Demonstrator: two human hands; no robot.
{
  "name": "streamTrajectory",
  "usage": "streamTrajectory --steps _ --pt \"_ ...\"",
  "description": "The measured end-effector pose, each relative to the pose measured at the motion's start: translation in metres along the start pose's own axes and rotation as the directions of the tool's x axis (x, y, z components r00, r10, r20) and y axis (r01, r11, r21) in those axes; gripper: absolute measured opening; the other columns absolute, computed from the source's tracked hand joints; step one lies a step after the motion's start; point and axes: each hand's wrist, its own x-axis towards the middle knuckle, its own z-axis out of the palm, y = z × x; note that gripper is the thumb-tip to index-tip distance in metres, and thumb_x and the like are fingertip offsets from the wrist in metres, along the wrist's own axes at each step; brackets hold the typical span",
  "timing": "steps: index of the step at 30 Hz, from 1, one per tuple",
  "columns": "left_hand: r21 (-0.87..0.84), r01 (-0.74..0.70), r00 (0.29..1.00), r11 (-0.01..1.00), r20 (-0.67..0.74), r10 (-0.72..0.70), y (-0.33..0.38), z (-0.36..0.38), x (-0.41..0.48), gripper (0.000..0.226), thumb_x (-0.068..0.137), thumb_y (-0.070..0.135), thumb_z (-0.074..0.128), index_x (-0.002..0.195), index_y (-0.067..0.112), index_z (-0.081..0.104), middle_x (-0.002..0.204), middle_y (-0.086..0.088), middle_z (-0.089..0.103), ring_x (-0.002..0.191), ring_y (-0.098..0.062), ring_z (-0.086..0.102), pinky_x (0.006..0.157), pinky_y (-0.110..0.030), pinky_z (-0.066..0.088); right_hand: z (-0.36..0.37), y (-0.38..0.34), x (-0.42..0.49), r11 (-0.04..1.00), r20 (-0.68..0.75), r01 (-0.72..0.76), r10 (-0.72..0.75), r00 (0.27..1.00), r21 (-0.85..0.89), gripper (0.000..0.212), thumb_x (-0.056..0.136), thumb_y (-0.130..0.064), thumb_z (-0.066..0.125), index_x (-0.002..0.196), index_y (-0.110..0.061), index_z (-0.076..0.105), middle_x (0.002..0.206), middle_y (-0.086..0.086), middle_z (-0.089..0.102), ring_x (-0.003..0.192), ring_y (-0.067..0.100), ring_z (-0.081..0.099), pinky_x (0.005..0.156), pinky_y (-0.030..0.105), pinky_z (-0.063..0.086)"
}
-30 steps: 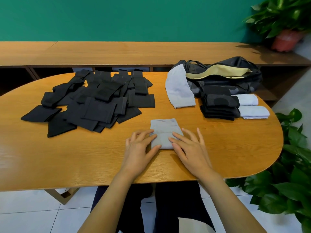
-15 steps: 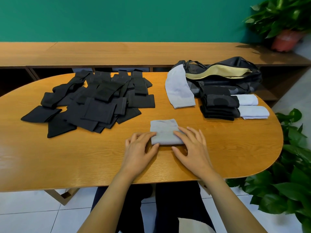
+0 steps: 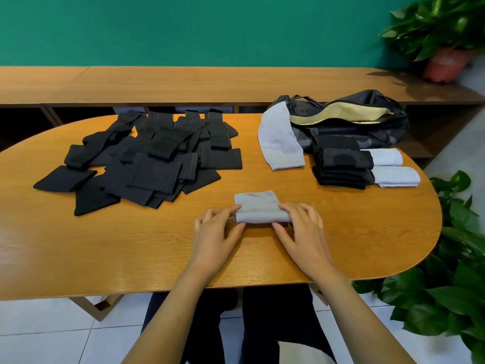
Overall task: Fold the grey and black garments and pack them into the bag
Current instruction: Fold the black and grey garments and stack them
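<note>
Where your fingers lay flat a second ago, your left hand (image 3: 215, 232) and right hand (image 3: 301, 229) now pinch the near edge of the grey garment (image 3: 258, 206), doubled over at the front of the table (image 3: 105, 245). This fold looks nearly finished, so the bag (image 3: 380, 127) likely comes next.

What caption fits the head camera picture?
Left hand and right hand fold a grey garment near the black pile.

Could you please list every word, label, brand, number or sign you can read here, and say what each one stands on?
No legible text in this view.
Bag: any mark on it is too small and blurred to read.
Grey garment, black garments, folded stack: no print visible.
</note>
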Motion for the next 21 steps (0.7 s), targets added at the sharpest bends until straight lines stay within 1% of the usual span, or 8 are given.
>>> streamTrajectory --steps 4,6,9,12,13,15,18,21 --pt "-0.055 0.008 0.999 0.998 -0.051 -0.011 0.008 -0.005 -0.001 0.046 0.092 0.052 0.047 0.136 0.039 0.047 0.107 0.015 0.055 0.109 -0.008 0.046 0.087 -0.018 0.022 -0.001 0.000 0.000 0.999 0.016 -0.034 0.034 0.999 0.014 0.039 0.096 -0.029 0.057 0.134 -0.022 0.052 0.112 -0.015 0.037 0.109 0.002 0.029 0.108 0.045 0.035" --pt "-0.087 0.003 0.996 0.996 -0.086 -0.011 0.011 -0.007 -0.002 0.046 0.092 0.052 0.047 0.135 0.036 0.049 0.096 0.016 0.056 0.100 -0.007 0.049 0.086 -0.018 0.023 -0.001 0.001 0.000 0.998 0.025 -0.059 0.059 0.998 0.009 0.041 0.098 -0.034 0.052 0.138 -0.026 0.047 0.110 -0.013 0.042 0.112 0.003 0.031 0.109 0.042 0.033" --pt "-0.128 -0.021 0.990 0.992 -0.140 0.003 0.014 -0.010 -0.004 0.041 0.092 0.044 0.055 0.131 0.031 0.053 0.078 0.016 0.056 0.088 -0.001 0.051 0.086 -0.021 0.026 0.002 0.005 0.000 0.994 0.042 -0.108 0.106 0.993 0.030 0.046 0.098 -0.041 0.050 0.141 -0.029 0.042 0.107 -0.007 0.054 0.121 0.017 0.039 0.109 0.038 0.029" --pt "-0.124 -0.021 0.985 0.992 -0.171 0.000 0.014 -0.010 -0.005 0.037 0.090 0.039 0.061 0.126 0.031 0.056 0.070 0.014 0.053 0.082 -0.003 0.051 0.084 -0.026 0.031 0.004 0.009 0.000 0.999 -0.030 -0.036 0.036 0.999 0.023 0.045 0.096 -0.041 0.054 0.137 -0.024 0.046 0.088 -0.013 0.051 0.097 0.008 0.046 0.104 0.038 0.036" --pt "-0.102 -0.030 0.984 0.994 -0.178 0.011 0.014 -0.010 -0.005 0.036 0.089 0.039 0.062 0.124 0.031 0.057 0.071 0.013 0.051 0.081 -0.004 0.049 0.082 -0.029 0.033 0.005 0.010 0.000 1.000 -0.062 -0.016 0.017 0.998 0.012 0.044 0.095 -0.042 0.056 0.134 -0.023 0.048 0.089 -0.014 0.050 0.094 0.007 0.046 0.100 0.038 0.038" --pt "-0.030 -0.081 0.977 0.996 -0.198 0.074 0.013 -0.009 -0.005 0.031 0.089 0.036 0.063 0.119 0.029 0.061 0.082 0.016 0.050 0.085 -0.007 0.047 0.080 -0.032 0.036 0.005 0.010 0.000 1.000 -0.116 0.013 -0.013 0.993 0.002 0.046 0.093 -0.047 0.054 0.131 -0.021 0.052 0.104 -0.011 0.053 0.103 0.009 0.045 0.095 0.035 0.038" --pt "0.047 -0.159 0.962 0.986 -0.216 0.166 0.010 -0.006 -0.005 0.024 0.088 0.027 0.067 0.112 0.026 0.070 0.104 0.010 0.053 0.100 -0.011 0.046 0.082 -0.033 0.035 0.005 0.008 -0.002 0.986 -0.114 0.168 -0.167 0.979 -0.007 0.043 0.091 -0.047 0.051 0.124 -0.021 0.061 0.127 -0.005 0.057 0.124 0.012 0.044 0.107 0.039 0.031" --pt "0.072 -0.133 0.969 0.989 -0.202 0.145 0.007 -0.004 -0.004 0.019 0.089 0.028 0.065 0.107 0.028 0.073 0.114 0.008 0.056 0.106 -0.012 0.045 0.083 -0.032 0.031 0.008 0.009 -0.004 0.956 -0.037 0.288 -0.291 0.956 -0.056 0.034 0.093 -0.044 0.049 0.113 -0.025 0.069 0.128 -0.011 0.061 0.129 0.009 0.045 0.116 0.045 0.021"
